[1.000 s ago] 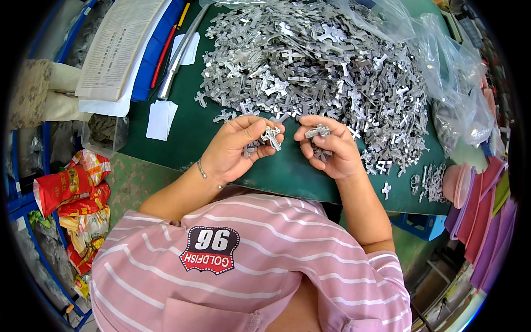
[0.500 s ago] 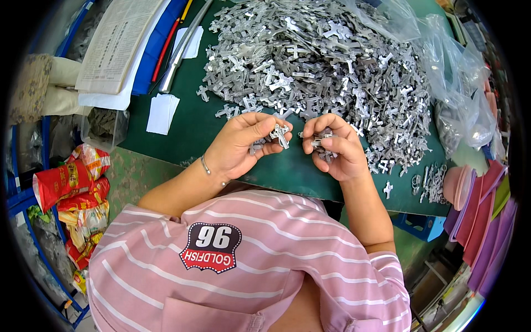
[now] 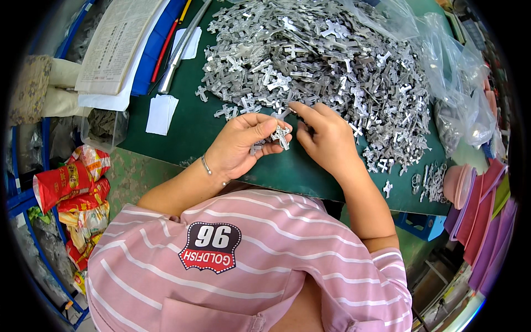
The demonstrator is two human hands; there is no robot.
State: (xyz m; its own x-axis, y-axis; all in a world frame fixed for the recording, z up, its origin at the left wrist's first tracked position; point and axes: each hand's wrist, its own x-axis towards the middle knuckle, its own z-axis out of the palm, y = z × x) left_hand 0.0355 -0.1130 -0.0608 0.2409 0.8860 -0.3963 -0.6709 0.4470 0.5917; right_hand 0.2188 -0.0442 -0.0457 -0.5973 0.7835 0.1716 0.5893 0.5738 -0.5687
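My left hand (image 3: 243, 139) pinches a small silver metal cross pendant (image 3: 281, 136) between thumb and fingers, with more grey metal pieces tucked lower in its grip. Just right of it, my right hand (image 3: 327, 135) is turned back upward. Its index finger reaches to the near edge of a large heap of grey metal crosses (image 3: 310, 61), while the other fingers curl under. Whatever that palm contains is hidden. A few loose crosses lie on the green table (image 3: 182, 124) at the heap's near edge, close to both hands.
Clear plastic bags (image 3: 459, 83) lie at the right, above stacked pink and purple bins (image 3: 481, 216). A loose cross (image 3: 388, 188) and metal rings (image 3: 416, 183) lie near the table's front edge. Printed papers (image 3: 119, 44), a metal rod (image 3: 180, 52) and white cards (image 3: 161, 114) are at the left.
My right hand has turned palm down and moved its index finger up to the heap's edge; the crosses seen in it before are now out of sight. My left hand stays nearly still.
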